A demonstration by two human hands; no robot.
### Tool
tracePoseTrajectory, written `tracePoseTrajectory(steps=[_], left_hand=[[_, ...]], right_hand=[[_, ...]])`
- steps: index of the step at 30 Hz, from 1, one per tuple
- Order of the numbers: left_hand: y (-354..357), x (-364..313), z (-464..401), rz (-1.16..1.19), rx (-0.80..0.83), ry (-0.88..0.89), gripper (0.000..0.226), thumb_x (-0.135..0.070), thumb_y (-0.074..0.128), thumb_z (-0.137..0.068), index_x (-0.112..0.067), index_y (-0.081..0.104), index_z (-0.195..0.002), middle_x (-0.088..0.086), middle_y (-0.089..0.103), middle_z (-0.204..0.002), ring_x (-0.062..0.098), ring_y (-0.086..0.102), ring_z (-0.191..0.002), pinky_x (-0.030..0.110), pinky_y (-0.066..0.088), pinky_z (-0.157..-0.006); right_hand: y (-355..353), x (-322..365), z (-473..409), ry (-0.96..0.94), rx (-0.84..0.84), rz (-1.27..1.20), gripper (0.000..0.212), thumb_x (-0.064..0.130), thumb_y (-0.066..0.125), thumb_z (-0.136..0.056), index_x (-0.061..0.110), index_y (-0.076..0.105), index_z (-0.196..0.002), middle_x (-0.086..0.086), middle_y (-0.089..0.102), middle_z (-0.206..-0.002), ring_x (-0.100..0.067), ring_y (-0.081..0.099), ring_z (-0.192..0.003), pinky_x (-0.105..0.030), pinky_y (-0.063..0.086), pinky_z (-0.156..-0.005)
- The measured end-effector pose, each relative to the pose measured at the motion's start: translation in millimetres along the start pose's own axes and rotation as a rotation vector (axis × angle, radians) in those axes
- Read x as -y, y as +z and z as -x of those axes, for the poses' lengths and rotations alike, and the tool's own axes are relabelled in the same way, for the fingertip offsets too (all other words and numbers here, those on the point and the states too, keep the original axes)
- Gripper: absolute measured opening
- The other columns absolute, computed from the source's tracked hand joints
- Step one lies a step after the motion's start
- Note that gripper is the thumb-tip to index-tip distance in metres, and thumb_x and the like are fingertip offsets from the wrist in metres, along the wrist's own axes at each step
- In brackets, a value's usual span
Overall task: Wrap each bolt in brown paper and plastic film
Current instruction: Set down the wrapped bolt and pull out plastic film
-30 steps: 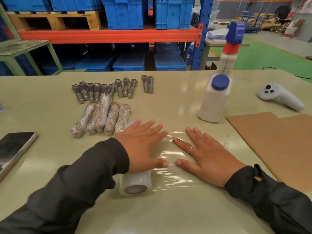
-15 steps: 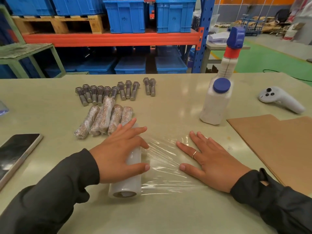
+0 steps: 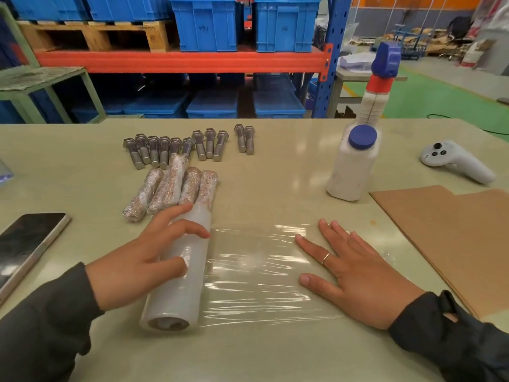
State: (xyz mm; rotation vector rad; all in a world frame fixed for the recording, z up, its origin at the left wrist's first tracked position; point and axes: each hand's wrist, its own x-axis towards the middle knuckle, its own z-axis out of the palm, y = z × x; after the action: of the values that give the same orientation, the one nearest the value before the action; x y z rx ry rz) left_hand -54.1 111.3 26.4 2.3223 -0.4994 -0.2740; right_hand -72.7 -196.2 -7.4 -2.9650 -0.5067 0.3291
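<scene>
A roll of plastic film (image 3: 176,299) lies on the table in front of me, its open end toward me. My left hand (image 3: 137,266) grips the roll from the left, fingers and thumb curved over it. A stretch of clear film (image 3: 253,271) runs from the roll to the right, flat on the table. My right hand (image 3: 355,274) presses flat on the film's right end, fingers spread. Several wrapped bolts (image 3: 170,188) lie just beyond the roll. Behind them, several bare steel bolts (image 3: 192,146) lie in a row. Brown paper sheets (image 3: 454,238) sit at the right.
A white bottle with a blue cap (image 3: 355,166) stands right of centre, behind the film. A white controller (image 3: 454,164) lies at the far right. A phone (image 3: 24,244) lies at the left edge. Shelving with blue crates (image 3: 206,26) stands behind the table.
My left hand has moved the roll to the left, unrolling a longer stretch of film. My right hand has stayed pressed on the film's right end.
</scene>
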Motion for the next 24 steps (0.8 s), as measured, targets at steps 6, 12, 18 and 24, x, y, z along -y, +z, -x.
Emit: tracePoseTrajectory(steps=[6,12,18,24], left_hand=[[17,12,11,0.011,-0.166,0.008,0.049,-0.064,0.052,-0.061,-0.054,0.046,-0.108,-0.05,0.0,-0.132,-0.036,0.009,-0.114,-0.009,0.024,-0.076],[16,26,20,0.323,-0.311,-0.095,0.044,-0.056,0.056,-0.049,-0.059,0.049,-0.092,-0.047,0.022,-0.128,-0.007,0.037,-0.121,0.019,0.038,-0.082],[16,27,22,0.445,-0.364,-0.084,0.034,-0.026,0.055,-0.065,-0.052,0.056,-0.088,-0.039,0.043,-0.121,-0.017,0.049,-0.093,0.028,0.04,-0.077],[3,50,15,0.373,-0.329,-0.105,0.064,0.036,0.026,-0.077,-0.019,0.057,-0.089,-0.002,0.029,-0.141,0.009,0.021,-0.137,0.035,0.011,-0.116]], right_hand=[[-2,1,1,0.009,-0.011,-0.022,0.064,0.081,-0.003,-0.063,0.063,-0.024,-0.121,0.011,-0.029,-0.151,0.0,-0.033,-0.131,-0.022,-0.02,-0.108],[-1,2,3,0.034,-0.038,-0.048,0.077,0.08,-0.002,-0.065,0.05,-0.025,-0.131,0.014,-0.029,-0.15,0.0,-0.031,-0.134,-0.021,-0.018,-0.109],[0,2,2,0.048,-0.024,-0.029,0.089,0.081,-0.004,-0.062,0.043,-0.018,-0.141,0.016,-0.03,-0.145,0.0,-0.032,-0.132,-0.023,-0.018,-0.11],[0,-1,1,0.039,-0.041,-0.079,0.08,0.079,-0.003,-0.064,0.045,-0.022,-0.134,0.018,-0.029,-0.143,0.002,-0.029,-0.134,-0.02,-0.017,-0.109]])
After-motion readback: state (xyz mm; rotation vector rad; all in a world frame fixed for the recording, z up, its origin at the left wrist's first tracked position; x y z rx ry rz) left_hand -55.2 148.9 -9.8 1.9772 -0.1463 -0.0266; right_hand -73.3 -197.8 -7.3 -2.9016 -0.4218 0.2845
